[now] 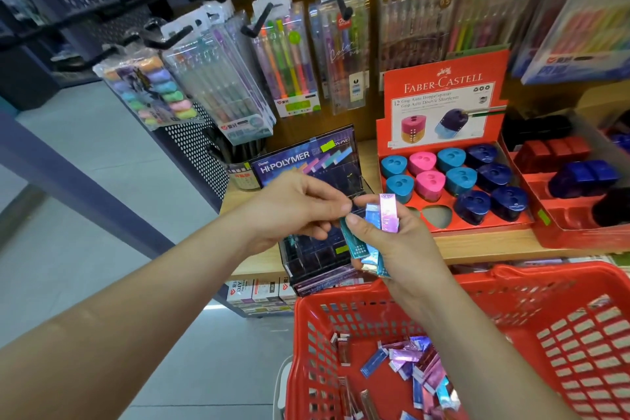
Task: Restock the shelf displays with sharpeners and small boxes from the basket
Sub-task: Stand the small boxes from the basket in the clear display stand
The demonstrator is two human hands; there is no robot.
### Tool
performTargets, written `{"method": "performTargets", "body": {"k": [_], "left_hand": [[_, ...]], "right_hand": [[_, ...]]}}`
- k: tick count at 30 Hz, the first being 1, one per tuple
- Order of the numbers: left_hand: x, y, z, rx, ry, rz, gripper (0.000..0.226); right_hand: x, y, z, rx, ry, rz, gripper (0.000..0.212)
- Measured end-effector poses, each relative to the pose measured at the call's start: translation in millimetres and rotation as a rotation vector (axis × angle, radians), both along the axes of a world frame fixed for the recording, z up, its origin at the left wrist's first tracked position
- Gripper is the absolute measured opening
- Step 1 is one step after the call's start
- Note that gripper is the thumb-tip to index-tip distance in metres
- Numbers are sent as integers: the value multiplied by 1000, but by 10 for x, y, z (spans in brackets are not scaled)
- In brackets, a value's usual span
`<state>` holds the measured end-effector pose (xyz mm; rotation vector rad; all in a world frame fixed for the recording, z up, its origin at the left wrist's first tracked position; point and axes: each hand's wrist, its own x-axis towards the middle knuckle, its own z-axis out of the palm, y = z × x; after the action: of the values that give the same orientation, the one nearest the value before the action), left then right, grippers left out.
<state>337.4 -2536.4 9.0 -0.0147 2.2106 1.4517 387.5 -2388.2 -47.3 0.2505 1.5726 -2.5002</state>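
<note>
Pale wood makes up the shelf [477, 244], and packs of pens [293, 58] hang on hooks above it. On the shelf sits a dark display [317, 259] with little slots. Next to it on the right is a red tray [439, 216] of sharpeners [429, 182] in blue, pink and dark blue, with an empty hole at the front. Down in front is a red basket [579, 334], and loose boxes [412, 365] lie in a heap on its floor. The right hand [392, 249] grips a bunch of small boxes [373, 215] like a fan, fingers curled round them, long sides pointing up. A shiny pink box [388, 213] sticks up highest, and a teal box [356, 242] is on the left edge. The left hand [296, 204] pinches the top of that teal box with finger and thumb. Both hands are right over the dark display, so its slots lie just below the left hand, which is the nearer one. I think the teal box must slide out of the bunch and go down end first into a slot.
</note>
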Motion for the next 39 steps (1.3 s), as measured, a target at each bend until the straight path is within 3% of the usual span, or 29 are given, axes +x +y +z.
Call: {"method": "performTargets", "body": {"k": [4,6,8,11,17,21,28,34,36,37,39], "left_hand": [[-90,-183,120,35,127,183,10],[-170,-378,190,-61,282,301,8],[-211,-553,187,-203,411,359,5],[-188,-652,35,-370,478,326,12],[-257,-739,-287,-495,516,307,20],[-265,-757,-394,-549,541,281,10],[-304,-720,-564,-865,744,92,22],[-325,-717,-561,-1127,809,-10,21],[-310,-664,-480,-1070,753,26,17],[-293,-617,-420,-927,691,79,14],[-215,-473,-267,-406,410,208,13]], "right_hand": [[-8,30,27,-222,-159,46,17],[-15,78,33,-397,-238,60,26],[-17,111,36,-445,-253,69,31],[-5,106,35,-400,-226,86,30],[16,44,17,-244,-187,110,22],[25,32,17,-194,-186,101,22],[20,33,-9,-279,-256,81,14],[22,30,-41,-152,-182,79,15],[21,31,-43,-124,-161,66,19],[20,33,-42,-99,-150,60,19],[16,36,-39,-35,-129,49,20]]}}
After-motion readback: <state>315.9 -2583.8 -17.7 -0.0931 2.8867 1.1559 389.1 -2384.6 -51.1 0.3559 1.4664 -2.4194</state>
